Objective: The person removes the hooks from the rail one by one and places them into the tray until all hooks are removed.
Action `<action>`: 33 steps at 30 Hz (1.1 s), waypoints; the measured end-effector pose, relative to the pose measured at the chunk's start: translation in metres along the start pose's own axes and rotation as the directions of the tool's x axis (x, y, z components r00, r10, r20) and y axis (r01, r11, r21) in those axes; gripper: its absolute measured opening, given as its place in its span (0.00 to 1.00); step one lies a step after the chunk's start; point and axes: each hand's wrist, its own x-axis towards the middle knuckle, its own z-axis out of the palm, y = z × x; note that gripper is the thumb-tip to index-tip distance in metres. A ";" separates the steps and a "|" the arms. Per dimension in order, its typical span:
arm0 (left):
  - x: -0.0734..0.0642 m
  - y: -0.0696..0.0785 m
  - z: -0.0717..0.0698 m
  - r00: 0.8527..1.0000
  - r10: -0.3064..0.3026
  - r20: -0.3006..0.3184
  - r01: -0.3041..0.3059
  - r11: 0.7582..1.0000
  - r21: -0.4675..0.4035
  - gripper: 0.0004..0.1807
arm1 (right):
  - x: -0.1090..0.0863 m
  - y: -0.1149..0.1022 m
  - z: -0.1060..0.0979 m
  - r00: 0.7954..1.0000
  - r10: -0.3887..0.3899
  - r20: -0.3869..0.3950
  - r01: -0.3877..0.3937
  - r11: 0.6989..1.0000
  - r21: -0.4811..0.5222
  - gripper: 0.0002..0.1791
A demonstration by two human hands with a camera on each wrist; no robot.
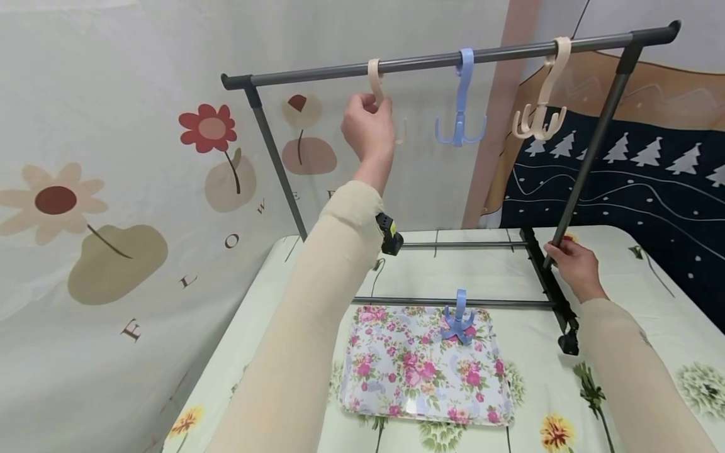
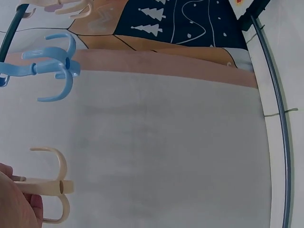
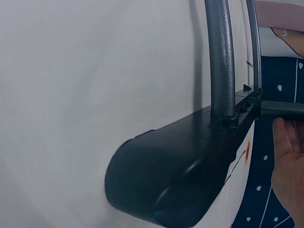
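Observation:
In the head view my left hand (image 1: pixel 370 126) pinches a beige multi-prong hook (image 1: pixel 374 74) whose curved top sits over the rack's top bar (image 1: pixel 421 63). The left wrist view shows that beige hook's prongs (image 2: pixel 61 161) past my fingers. To its right a blue hook (image 1: pixel 461 94) and another beige hook (image 1: pixel 546 94) hang from the same bar. My right hand (image 1: pixel 578 267) holds the rack's right upright (image 1: pixel 589 157) low down, near the black base (image 1: pixel 546 277). In the right wrist view, its fingers (image 3: pixel 285 135) lie against the dark pole (image 3: pixel 280 109).
A second blue hook (image 1: pixel 457 321) lies on a folded flowered cloth or packet (image 1: pixel 419 377) in front of the rack's lower bar (image 1: pixel 442 302). Beneath is a flower-print surface (image 1: pixel 283 377). A printed curtain (image 1: pixel 141 63) hangs at the left, a dark tree-patterned cloth (image 1: pixel 651 182) at the right.

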 end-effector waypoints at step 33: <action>0.031 0.039 -0.029 0.989 0.146 -0.006 -0.144 0.981 0.129 0.05 | 0.002 -0.003 0.013 0.999 0.017 -0.041 -0.017 1.000 0.008 0.35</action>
